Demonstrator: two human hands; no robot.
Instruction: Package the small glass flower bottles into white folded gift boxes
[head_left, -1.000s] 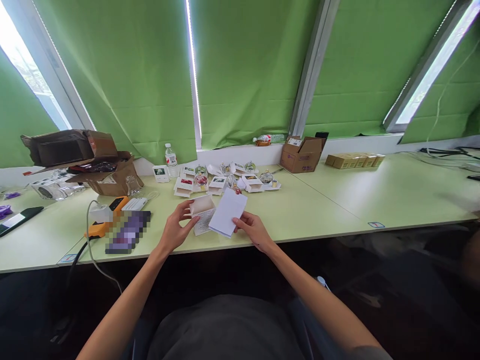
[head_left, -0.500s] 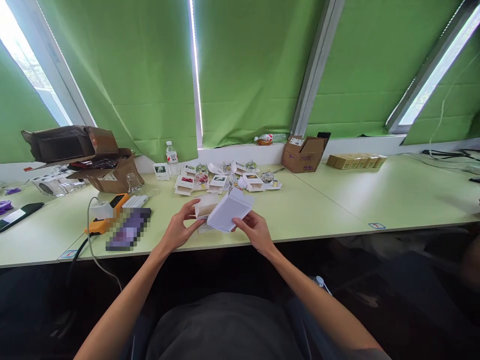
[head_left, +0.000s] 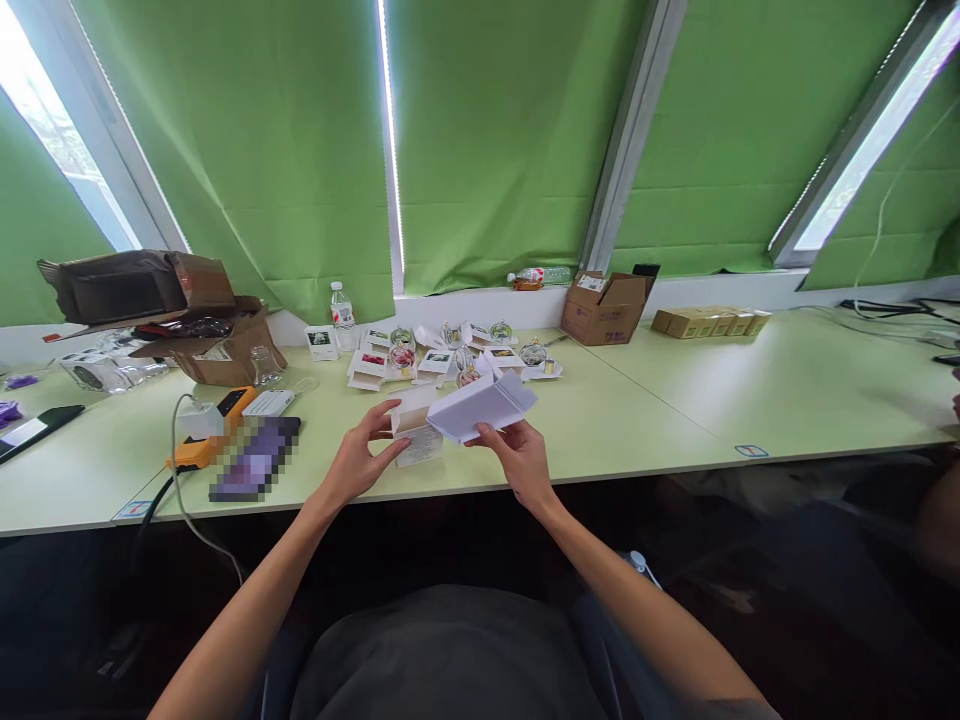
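Observation:
My left hand [head_left: 358,462] pinches the edge of a small open white box [head_left: 411,412] just above the pale green table [head_left: 637,410]. A printed paper slip [head_left: 420,446] lies under that box. My right hand [head_left: 519,458] grips a white cardboard sleeve [head_left: 487,405] from below, holding it tilted to the right of the box. Behind them lie several small white boxes with pictures and several glass ornaments [head_left: 442,358].
At the left are an orange device with a cable [head_left: 206,440], a blurred dark item [head_left: 255,460], open brown cartons [head_left: 187,330] and a water bottle [head_left: 342,312]. A brown carton [head_left: 606,306] and a row of tan boxes [head_left: 709,321] stand at the back right.
My right hand has moved the white sleeve to the right, away from the open box, and turned it flatter. My left hand has stayed on the box.

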